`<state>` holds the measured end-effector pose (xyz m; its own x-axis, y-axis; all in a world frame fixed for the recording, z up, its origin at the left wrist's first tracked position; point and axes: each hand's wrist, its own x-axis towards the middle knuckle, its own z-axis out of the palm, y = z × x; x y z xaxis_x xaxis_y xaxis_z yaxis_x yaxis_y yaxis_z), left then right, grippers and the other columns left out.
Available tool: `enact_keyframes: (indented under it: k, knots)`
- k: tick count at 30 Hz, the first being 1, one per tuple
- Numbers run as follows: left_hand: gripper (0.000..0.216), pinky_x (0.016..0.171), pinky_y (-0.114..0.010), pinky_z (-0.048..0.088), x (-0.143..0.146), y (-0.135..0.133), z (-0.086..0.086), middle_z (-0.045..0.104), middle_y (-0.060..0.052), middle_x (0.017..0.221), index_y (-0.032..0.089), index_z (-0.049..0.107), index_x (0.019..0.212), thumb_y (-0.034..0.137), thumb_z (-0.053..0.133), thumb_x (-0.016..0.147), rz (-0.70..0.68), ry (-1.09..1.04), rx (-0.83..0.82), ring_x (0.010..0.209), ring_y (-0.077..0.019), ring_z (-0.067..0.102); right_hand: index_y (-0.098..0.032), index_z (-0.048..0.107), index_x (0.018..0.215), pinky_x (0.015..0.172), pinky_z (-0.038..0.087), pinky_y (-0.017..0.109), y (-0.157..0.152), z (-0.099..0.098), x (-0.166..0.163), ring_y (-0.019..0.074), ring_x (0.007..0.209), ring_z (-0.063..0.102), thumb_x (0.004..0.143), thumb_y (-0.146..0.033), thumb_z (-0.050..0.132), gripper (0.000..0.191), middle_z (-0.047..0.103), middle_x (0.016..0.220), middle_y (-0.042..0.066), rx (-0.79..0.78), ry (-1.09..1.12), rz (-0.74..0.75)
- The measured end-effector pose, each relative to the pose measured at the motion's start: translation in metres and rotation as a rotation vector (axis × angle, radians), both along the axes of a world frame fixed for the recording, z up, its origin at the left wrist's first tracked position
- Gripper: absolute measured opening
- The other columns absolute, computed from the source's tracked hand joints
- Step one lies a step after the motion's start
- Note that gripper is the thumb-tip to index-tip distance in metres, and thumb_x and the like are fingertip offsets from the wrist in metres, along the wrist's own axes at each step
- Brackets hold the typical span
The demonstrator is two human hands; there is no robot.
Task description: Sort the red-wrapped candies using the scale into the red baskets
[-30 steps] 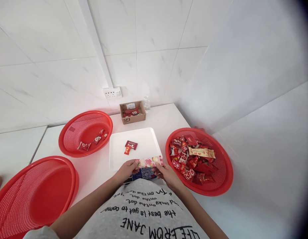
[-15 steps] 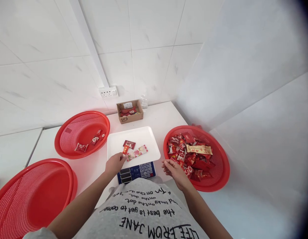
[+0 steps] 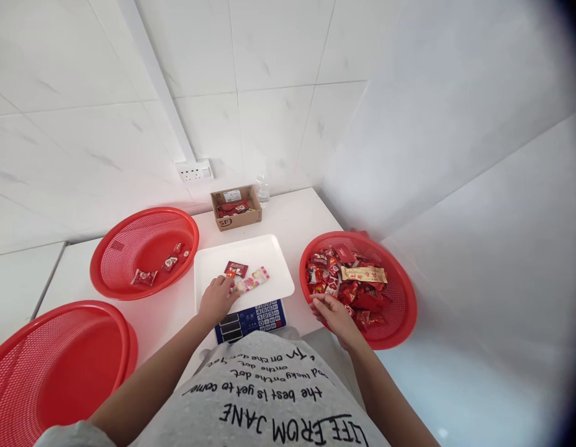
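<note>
My left hand (image 3: 218, 299) is over the near left part of the white weighing tray (image 3: 279, 267). Its bent fingers close over a small red candy packet (image 3: 231, 271), partly hidden, with the thumb at the left end of a pink-flowered stick packet (image 3: 253, 280). A dark red packet (image 3: 236, 268) lies just beyond. My right hand (image 3: 333, 318) hovers at the near left rim of the right red basket (image 3: 406, 304), its fingers loosely bent and apart, with nothing visible in them. That basket holds many red packets and one long cream-coloured packet (image 3: 364, 274) on top.
A red basket (image 3: 99, 273) with several candies stands left of the scale (image 3: 251, 320); another red basket (image 3: 125, 354) is nearer on the left. Behind the tray sit an open cardboard box (image 3: 244, 220) of packets and a clear plastic bottle (image 3: 262, 189). Walls close off the back and right.
My left hand has reached slightly further over the packets on the tray, covering more of the small red one. My right hand has moved slightly against the basket rim. The view shifted a little.
</note>
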<state>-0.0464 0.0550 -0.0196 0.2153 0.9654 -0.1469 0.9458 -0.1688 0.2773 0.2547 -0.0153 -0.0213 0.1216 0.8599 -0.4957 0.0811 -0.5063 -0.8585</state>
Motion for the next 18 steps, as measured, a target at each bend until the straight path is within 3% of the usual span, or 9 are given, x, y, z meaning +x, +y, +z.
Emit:
enact_keyframes:
  k: [5, 8, 13, 18]
  knots:
    - [0.043, 0.085, -0.035, 0.040, -0.010, -0.002, 0.001, 0.049, -0.008, 0.113, 0.023, 0.046, 0.122, 0.038, 0.046, 0.082, 0.004, 0.048, 0.042, 0.101, -0.0237, 0.048, -0.019, 0.060, 0.096, 0.078, 0.047, 0.034, 0.004, -0.017, 0.030, 0.0214, 0.088, 0.060, 0.074, -0.043, 0.049, 0.035, 0.065, 0.096, 0.008, 0.093, -0.262, -0.021]
    - [0.042, 0.085, -0.036, 0.040, -0.013, -0.004, 0.000, 0.050, -0.009, 0.113, 0.024, 0.047, 0.122, 0.040, 0.043, 0.083, 0.000, 0.065, 0.031, 0.102, -0.0244, 0.047, -0.018, 0.060, 0.102, 0.090, 0.041, 0.035, 0.006, -0.034, 0.045, 0.0221, 0.100, 0.057, 0.076, -0.037, 0.045, 0.035, 0.063, 0.105, 0.009, 0.090, -0.458, 0.058]
    - [0.044, 0.086, -0.037, 0.040, -0.015, -0.007, -0.003, 0.051, -0.010, 0.112, 0.021, 0.047, 0.122, 0.042, 0.040, 0.084, 0.018, 0.017, 0.012, 0.102, -0.0250, 0.047, -0.016, 0.050, 0.122, 0.099, 0.031, 0.035, 0.010, -0.060, 0.055, 0.0251, 0.121, 0.041, 0.077, -0.028, 0.047, 0.047, 0.047, 0.129, 0.014, 0.005, -0.768, 0.270]
    - [0.043, 0.089, -0.035, 0.039, -0.011, -0.009, -0.002, 0.051, -0.007, 0.111, 0.023, 0.044, 0.124, 0.039, 0.043, 0.084, 0.039, -0.054, -0.034, 0.106, -0.0229, 0.047, -0.023, 0.037, 0.133, 0.094, 0.032, 0.041, 0.016, -0.072, 0.050, 0.0291, 0.125, 0.034, 0.074, -0.032, 0.054, 0.062, 0.031, 0.142, 0.012, -0.173, -0.882, 0.440]
